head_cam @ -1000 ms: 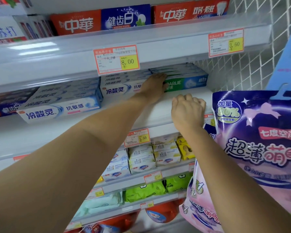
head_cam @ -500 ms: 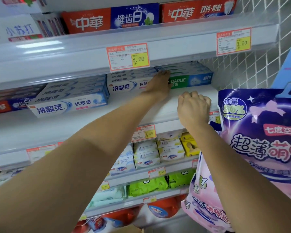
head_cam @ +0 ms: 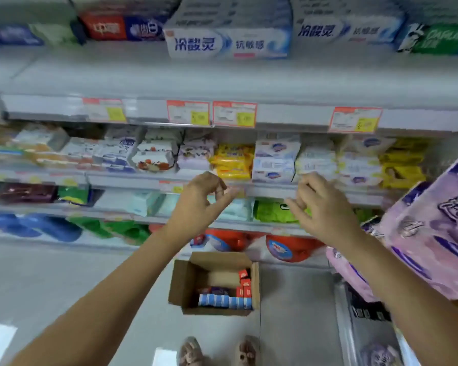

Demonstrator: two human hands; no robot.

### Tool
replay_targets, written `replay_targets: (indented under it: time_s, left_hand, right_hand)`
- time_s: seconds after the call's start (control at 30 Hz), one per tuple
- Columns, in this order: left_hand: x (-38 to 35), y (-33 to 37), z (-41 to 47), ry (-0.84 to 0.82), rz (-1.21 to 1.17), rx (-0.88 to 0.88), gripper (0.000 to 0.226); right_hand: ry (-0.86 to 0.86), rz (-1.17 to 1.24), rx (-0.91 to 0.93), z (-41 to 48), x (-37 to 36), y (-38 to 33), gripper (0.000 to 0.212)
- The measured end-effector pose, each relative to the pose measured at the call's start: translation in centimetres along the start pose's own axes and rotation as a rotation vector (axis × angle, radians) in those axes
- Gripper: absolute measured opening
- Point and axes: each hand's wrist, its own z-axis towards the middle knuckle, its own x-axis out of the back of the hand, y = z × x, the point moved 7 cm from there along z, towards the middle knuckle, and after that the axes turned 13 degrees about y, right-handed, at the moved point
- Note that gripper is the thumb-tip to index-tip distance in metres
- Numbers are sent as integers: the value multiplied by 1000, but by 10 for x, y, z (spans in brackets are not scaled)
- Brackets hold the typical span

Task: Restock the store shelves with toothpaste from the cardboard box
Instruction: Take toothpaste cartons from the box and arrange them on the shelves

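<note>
An open cardboard box (head_cam: 181, 283) stands on the floor below me, holding blue-and-white and red toothpaste boxes (head_cam: 224, 300) along its near and right sides. On the top shelf (head_cam: 222, 77) lie white-and-blue toothpaste boxes (head_cam: 228, 43) and a green one (head_cam: 439, 39) at the right. My left hand (head_cam: 198, 204) and my right hand (head_cam: 320, 207) hang in the air in front of the lower shelves. Both have loosely curled fingers and hold nothing.
Lower shelves carry soap packs (head_cam: 274, 159), yellow packs (head_cam: 233, 161) and green bags (head_cam: 275, 211). Purple-and-pink hanging packages (head_cam: 434, 228) crowd the right side. Red detergent bags (head_cam: 283, 247) sit behind the box. My feet (head_cam: 217, 351) stand on the grey floor.
Both hands have left the toothpaste shelf and dropped lower, away from the boxes. The view has tilted down, bringing the cardboard box and floor into sight.
</note>
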Motion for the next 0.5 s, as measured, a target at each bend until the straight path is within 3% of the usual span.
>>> replay_targets:
  time_s: [0.1,0.17,0.27,0.37,0.5]
  left_hand:
    - [10,-101,-61,-37,61,276,31]
    - [13,-160,-98,-35,118,417,31]
    - [17,-240,-152,-2,189,648,39]
    - [11,-311,-200,6,241,783,34]
    - [-6,-398,-256,7,275,983,16]
  right_hand:
    - [-311,87,-102,-68,-91,-27,25]
    - [-416,125,-225,-112,-145,-36,9]
    - [-608,166,-480,-182,-220,-39,39]
    - [-813,102,-596,-247,-284,-43,39]
    - [-1030,42,-591,-315,-356,-53,38]
